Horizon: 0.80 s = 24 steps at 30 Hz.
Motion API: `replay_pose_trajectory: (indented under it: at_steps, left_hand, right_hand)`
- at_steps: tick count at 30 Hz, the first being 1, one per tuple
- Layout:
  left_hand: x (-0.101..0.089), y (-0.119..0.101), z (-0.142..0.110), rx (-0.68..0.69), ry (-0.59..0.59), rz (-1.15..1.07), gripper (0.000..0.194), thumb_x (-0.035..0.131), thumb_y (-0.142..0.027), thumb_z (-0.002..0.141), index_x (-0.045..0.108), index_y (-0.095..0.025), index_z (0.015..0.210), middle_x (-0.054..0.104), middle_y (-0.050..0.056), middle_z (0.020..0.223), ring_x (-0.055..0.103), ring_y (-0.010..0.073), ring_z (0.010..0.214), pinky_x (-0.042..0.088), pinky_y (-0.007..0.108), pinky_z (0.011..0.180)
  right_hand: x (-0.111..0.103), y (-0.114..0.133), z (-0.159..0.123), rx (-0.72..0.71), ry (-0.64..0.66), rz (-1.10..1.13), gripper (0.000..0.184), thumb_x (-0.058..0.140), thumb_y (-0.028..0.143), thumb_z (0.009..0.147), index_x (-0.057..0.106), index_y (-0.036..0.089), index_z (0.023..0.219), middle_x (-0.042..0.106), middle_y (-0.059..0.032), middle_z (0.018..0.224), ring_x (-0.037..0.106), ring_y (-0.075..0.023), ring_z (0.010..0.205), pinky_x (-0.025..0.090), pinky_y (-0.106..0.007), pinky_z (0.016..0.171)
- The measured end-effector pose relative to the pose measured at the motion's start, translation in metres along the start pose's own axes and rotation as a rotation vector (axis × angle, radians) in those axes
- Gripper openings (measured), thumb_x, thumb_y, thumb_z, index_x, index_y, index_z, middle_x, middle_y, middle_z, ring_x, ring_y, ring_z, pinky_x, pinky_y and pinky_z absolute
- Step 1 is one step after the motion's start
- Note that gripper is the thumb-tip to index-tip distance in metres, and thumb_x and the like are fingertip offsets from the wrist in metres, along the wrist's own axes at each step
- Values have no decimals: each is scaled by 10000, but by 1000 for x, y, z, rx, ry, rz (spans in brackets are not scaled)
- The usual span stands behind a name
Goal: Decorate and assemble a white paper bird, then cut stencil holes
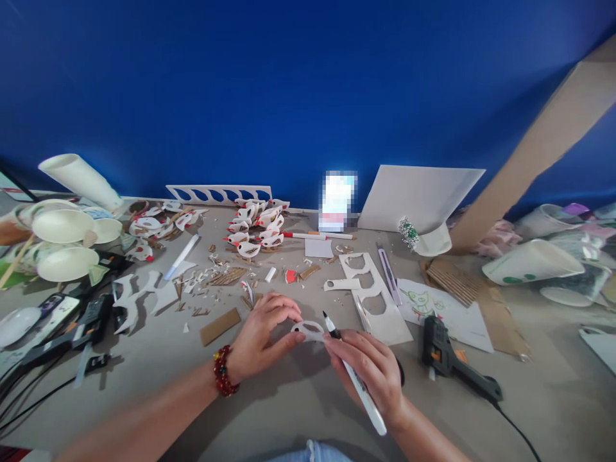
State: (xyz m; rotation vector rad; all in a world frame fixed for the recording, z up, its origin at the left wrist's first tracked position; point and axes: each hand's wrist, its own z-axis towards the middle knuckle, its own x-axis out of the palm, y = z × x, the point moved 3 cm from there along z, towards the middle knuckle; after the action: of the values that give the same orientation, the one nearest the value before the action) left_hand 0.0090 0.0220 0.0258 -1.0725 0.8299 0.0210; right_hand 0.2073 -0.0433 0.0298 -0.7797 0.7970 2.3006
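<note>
A small white paper cutout [312,335] with an opening in it and a dark dot at its left end is held low over the table. My left hand [264,330], a red beaded bracelet at its wrist, pinches the left end between thumb and fingers. In my right hand [370,362] lies a white marker [362,394], its uncapped black tip pointing up and away from me. The fingertips of that hand also meet the cutout's right end. Beyond both hands, finished white paper birds [249,249] with red beaks and tails stand in a cluster.
Right of my hands lie a white sheet with cut holes [385,321], a utility knife [389,276], a bird drawing [464,321] and a black glue gun [445,359]. Paper and cardboard scraps [226,276] cover the middle left. Paper cups [67,263] stand far left; a glowing blurred screen [337,200] leans behind.
</note>
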Motion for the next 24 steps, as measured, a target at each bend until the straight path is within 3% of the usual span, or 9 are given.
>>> replay_pose_trajectory:
  at_steps: [5, 12, 20, 24]
  left_hand:
    - [0, -3, -1, 33, -13, 12, 276, 652, -393, 810, 617, -207, 1012, 635, 73, 1076, 526, 238, 1064, 392, 395, 956]
    - [-1, 2, 0, 56, -59, -78, 329, 684, -314, 795, 612, -210, 1099, 630, 90, 1106, 515, 245, 1095, 393, 399, 974]
    - [1, 8, -1, 43, -41, -672, 323, 691, -249, 796, 624, -199, 1107, 588, 123, 1157, 486, 283, 1172, 358, 446, 1020]
    - [4, 9, 1, -63, 22, -974, 303, 681, -273, 803, 625, -182, 1086, 591, 130, 1139, 500, 285, 1143, 402, 402, 943]
  right_hand:
    - [0, -1, 0, -10, -71, 5, 333, 615, 36, 799, 632, 199, 1089, 734, -60, 817, 701, -187, 725, 580, -309, 667]
    - [1, 2, -1, -42, -67, 51, 345, 611, 20, 789, 633, 182, 1093, 716, -66, 818, 682, -186, 722, 566, -310, 668]
    - [0, 12, 5, -86, -40, 166, 363, 623, 41, 792, 612, 180, 1127, 717, -57, 807, 685, -183, 733, 566, -291, 674]
    - [-7, 15, 11, -47, -73, 295, 368, 597, 62, 784, 608, 209, 1121, 732, -36, 774, 693, -188, 679, 572, -303, 683]
